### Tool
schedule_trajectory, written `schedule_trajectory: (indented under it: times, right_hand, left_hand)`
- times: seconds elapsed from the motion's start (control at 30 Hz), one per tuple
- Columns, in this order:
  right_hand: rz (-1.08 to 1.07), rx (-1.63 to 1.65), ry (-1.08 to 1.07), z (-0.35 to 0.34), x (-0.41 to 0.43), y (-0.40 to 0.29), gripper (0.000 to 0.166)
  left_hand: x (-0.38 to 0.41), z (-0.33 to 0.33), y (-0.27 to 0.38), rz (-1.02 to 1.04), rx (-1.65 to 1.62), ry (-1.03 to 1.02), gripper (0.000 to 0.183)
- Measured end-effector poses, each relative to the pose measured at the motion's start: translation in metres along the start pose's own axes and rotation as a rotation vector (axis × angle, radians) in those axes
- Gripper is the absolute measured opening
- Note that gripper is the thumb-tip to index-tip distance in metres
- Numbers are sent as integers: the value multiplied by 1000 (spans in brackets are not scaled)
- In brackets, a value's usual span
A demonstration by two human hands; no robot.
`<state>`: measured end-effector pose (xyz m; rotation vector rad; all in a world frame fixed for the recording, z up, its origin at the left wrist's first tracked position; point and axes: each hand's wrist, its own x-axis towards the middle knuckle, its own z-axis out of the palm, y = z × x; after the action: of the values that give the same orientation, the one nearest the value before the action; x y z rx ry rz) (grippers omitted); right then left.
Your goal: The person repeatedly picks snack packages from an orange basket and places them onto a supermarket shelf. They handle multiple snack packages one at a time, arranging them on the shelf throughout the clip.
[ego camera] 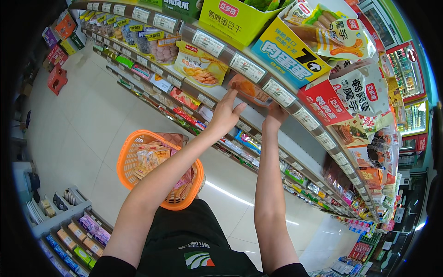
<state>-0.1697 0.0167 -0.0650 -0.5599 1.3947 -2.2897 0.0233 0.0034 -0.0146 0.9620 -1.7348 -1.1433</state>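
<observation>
A clear-and-orange snack pouch [252,90] lies between my hands on a grey shelf, partly under the price-tag rail above. My left hand [226,112] has its fingertips at the pouch's left end, its thumb standing apart. At the right end, my right hand [276,117] grips the pouch's lower corner; some of its fingers are hidden behind the pouch and rail. Just left of the pouch stands a yellow-and-white snack bag [200,64] with dried fruit pictured on it. Below my left forearm, an orange plastic basket [126,166] holds several snack bags [152,157].
Open display boxes, one green [238,20] and one yellow-and-blue [290,52], stand on the shelf above. Lower shelves hold packaged snacks [185,98]. A red plastic stool [57,79] stands on the tiled floor [86,114]. Another rack [74,239] is behind at left.
</observation>
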Motion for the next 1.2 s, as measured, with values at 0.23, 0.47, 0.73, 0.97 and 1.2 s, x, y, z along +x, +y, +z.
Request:
schedule_trajectory:
  times: [0.23, 0.47, 0.73, 0.97, 1.2]
  right_hand:
    - [68, 46, -15, 30, 4, -9, 40]
    - [42, 229, -158, 47, 7, -8, 50]
    - [55, -77, -234, 59, 1, -4, 51]
    - [118, -89, -269, 65, -2, -2, 50]
    - [-15, -251, -222, 53, 16, 24, 24]
  left_hand:
    - [15, 15, -18, 116, 52, 75, 49]
    - [21, 16, -19, -7, 71, 8, 41]
    - [22, 14, -21, -34, 57, -5, 46]
    - [22, 6, -9, -80, 11, -77, 55]
    - [24, 16, -25, -7, 45, -13, 47]
